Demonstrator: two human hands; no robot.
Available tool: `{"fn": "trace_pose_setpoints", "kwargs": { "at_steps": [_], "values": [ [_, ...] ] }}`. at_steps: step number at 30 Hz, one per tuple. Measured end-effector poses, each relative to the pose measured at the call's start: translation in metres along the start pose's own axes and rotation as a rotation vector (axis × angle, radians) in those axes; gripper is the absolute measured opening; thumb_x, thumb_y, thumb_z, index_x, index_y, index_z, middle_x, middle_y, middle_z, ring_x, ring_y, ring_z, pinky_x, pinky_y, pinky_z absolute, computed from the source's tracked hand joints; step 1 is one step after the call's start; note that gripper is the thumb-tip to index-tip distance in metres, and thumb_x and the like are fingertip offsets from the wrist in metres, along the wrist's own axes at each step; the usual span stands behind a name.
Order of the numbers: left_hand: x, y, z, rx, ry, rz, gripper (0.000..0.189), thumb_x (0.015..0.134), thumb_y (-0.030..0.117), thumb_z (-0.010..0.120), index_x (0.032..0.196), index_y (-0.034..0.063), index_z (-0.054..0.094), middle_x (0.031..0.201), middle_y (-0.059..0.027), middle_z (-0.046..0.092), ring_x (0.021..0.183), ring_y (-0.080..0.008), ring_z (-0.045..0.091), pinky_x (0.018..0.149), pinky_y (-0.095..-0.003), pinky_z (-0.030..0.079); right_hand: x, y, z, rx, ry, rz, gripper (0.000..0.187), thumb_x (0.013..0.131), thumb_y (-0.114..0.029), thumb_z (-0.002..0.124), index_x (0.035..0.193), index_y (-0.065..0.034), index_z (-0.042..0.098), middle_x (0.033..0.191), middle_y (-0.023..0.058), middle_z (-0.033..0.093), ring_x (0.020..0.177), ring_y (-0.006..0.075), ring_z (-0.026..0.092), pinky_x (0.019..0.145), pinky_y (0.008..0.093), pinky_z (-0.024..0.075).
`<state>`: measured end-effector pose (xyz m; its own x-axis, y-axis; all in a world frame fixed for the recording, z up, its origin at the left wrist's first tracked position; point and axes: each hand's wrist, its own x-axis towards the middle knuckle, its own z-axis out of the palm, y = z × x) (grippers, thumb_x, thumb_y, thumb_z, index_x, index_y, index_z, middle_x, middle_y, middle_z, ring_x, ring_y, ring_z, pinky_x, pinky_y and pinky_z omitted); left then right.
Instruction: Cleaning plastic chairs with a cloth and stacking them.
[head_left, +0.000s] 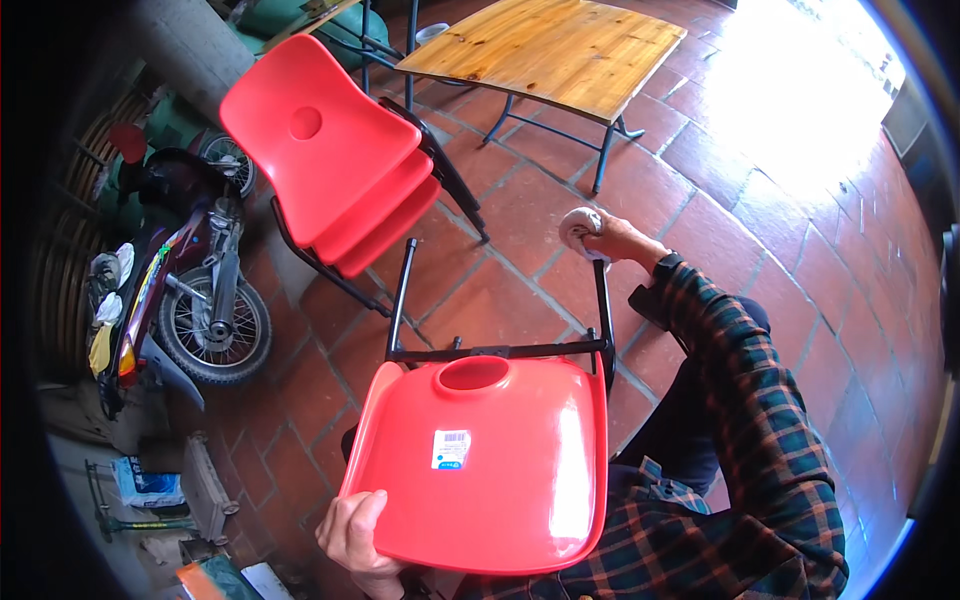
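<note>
A red plastic chair (495, 465) with a black metal frame (495, 350) is tipped before me, its backrest towards my body and its legs pointing away. The backrest has an oval hole and a label with writing. My left hand (358, 529) grips the backrest's lower left corner, thumb on top. Out to the right, my right hand (626, 238) is closed around a pale cloth (581, 227), which touches the foot end of the chair's right leg (602, 289). The cloth hides that leg's tip. On the left leg, a dark end cap (411, 243) shows.
Several red chairs stand in a stack (322, 150) ahead to the left. Beyond is a folding wooden table (547, 52) with blue-grey legs. A motorbike (199, 277) is parked at left, above a packet (148, 481) and other clutter. Red tiles (480, 292) cover the floor.
</note>
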<state>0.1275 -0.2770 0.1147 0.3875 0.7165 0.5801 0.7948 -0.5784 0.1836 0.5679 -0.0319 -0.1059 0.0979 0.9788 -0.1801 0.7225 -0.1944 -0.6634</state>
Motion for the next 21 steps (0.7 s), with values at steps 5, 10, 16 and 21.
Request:
{"fn": "trace_pose_setpoints", "kwargs": {
  "at_steps": [5,10,16,21],
  "values": [
    [0.004,-0.002,0.001,0.048,-0.026,-0.047,0.040,0.076,0.040,0.070,0.092,0.0051,0.059,0.068,-0.0069,0.056,0.058,-0.0233,0.059,0.050,-0.0328,0.047,-0.053,-0.018,-0.007,0.228,-0.135,-0.146,0.049,0.075,-0.030,0.063,0.119,-0.0098,0.053,0.094,0.0144,0.066,0.079,0.0273,0.068,0.066,0.0353,0.0544],
    [0.015,-0.002,0.004,0.032,-0.018,-0.058,0.036,0.074,0.034,0.071,0.092,0.0050,0.059,0.067,-0.0062,0.055,0.058,-0.0215,0.059,0.052,-0.0322,0.047,-0.100,0.029,0.040,0.440,0.004,-0.301,0.047,0.081,-0.023,0.057,0.125,-0.0087,0.047,0.094,0.0120,0.063,0.078,0.0219,0.066,0.069,0.0329,0.0534],
    [0.035,-0.006,0.010,0.000,-0.043,-0.110,0.033,0.073,0.030,0.071,0.091,0.0039,0.060,0.066,-0.0065,0.054,0.058,-0.0203,0.058,0.053,-0.0313,0.046,-0.175,-0.020,0.025,0.758,0.226,-0.293,0.037,0.085,-0.006,0.047,0.121,-0.0058,0.053,0.103,0.0057,0.060,0.096,0.0157,0.057,0.087,0.0289,0.0462],
    [0.075,-0.013,0.016,-0.084,-0.065,-0.115,0.059,0.066,0.052,0.077,0.091,0.0018,0.060,0.066,-0.0070,0.052,0.058,-0.0191,0.056,0.054,-0.0298,0.045,-0.198,-0.015,0.044,0.349,0.423,-0.346,0.057,0.073,-0.009,0.069,0.125,-0.0033,0.045,0.113,0.0186,0.057,0.106,0.0346,0.058,0.092,0.0401,0.0464]
  ]
}}
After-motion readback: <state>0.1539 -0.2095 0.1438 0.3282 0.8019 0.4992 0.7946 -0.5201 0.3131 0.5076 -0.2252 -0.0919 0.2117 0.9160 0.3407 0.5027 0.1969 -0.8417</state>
